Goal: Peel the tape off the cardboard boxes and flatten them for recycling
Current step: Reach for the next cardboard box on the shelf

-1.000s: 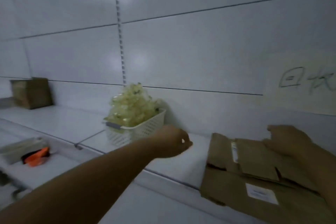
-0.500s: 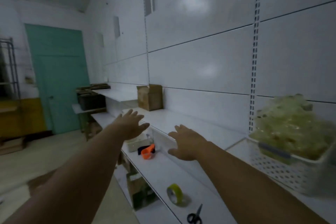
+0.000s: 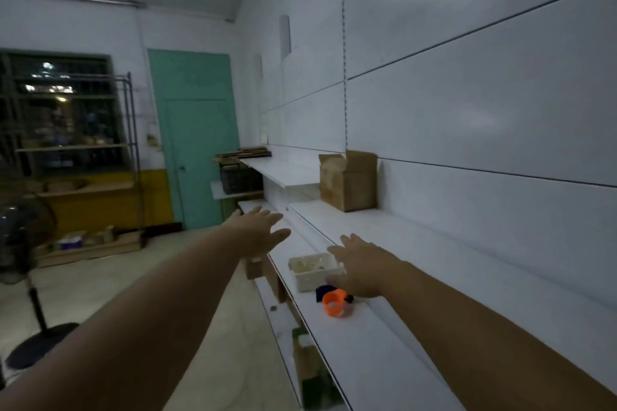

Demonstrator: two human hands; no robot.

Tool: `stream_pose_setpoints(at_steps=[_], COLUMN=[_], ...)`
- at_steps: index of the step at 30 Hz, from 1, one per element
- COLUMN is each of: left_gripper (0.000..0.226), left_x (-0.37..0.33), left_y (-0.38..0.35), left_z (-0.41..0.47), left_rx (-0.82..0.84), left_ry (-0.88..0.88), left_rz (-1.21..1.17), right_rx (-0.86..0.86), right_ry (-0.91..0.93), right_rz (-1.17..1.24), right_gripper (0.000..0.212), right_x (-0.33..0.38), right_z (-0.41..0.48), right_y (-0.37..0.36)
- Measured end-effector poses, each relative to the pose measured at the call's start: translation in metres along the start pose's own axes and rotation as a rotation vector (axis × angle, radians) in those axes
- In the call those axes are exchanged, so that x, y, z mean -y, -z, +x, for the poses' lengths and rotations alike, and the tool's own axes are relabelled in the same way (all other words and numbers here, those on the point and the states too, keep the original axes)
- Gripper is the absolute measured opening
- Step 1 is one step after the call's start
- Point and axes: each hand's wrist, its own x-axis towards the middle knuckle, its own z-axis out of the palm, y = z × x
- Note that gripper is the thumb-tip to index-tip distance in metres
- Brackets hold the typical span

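Observation:
A brown cardboard box (image 3: 347, 181) stands upright on the upper white shelf (image 3: 400, 227) against the wall, one top flap raised. Both my arms stretch forward toward it. My left hand (image 3: 258, 229) is held out with fingers spread, holding nothing, in the air left of the shelf edge and well short of the box. My right hand (image 3: 359, 265) is also spread and holds nothing, hovering over the lower shelf (image 3: 347, 344) above a small white tray. Some flat cardboard (image 3: 243, 154) lies on a far shelf near the door.
A white tray (image 3: 312, 272) and an orange tape dispenser (image 3: 334, 302) sit on the lower shelf. Boxes stand under the shelf (image 3: 307, 364). A teal door (image 3: 195, 140), a metal rack (image 3: 73, 157) and a floor fan (image 3: 30, 277) are to the left across open floor.
My view has swung left, away from the flattened cardboard and the basket of crumpled tape. Both hands have let go, opened and reached forward; the box looks closer than half a second ago.

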Motion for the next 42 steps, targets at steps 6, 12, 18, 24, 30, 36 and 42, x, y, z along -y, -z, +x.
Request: stream_pose_setpoints(at_steps=[6,12,18,24,30,36,42], left_gripper=[0.057,0.055,0.064,0.066,0.067,0.068,0.048], left_x=[0.032,0.075,0.12,0.158,0.14,0.116,0.095], left_y=[-0.007,-0.04,-0.074,-0.096,-0.12,-0.152,-0.181], left_z=[0.045,0.11,0.199,0.28,0.353,0.419,0.493], left_rx=[0.003,0.065,-0.027,-0.033,0.042,0.109,0.112], left_ry=[0.057,0.067,-0.016,-0.104,-0.242,-0.286,-0.237], left_rz=[-0.025,-0.038,-0.167,-0.247,-0.397,-0.469,-0.446], right_rx=[-0.021,-0.016,0.028,0.029,0.023,-0.257,-0.408], right_ry=[0.076,0.083,-0.015,-0.188,-0.289,-0.481,-0.672], right_rz=[0.0,-0.019,-0.064,0.03,0.017,-0.112,-0.022], right_gripper=[0.066,0.067,0.068,0.068,0.064,0.049,0.055], right_x=[-0.008,-0.014,-0.029,-0.06,-0.103,-0.158,-0.185], right_z=[0.091,0.166,0.244,0.301,0.331,0.364,0.383], right_y=[-0.007,-0.034,-0.042,-0.047,-0.059,-0.066,-0.108])
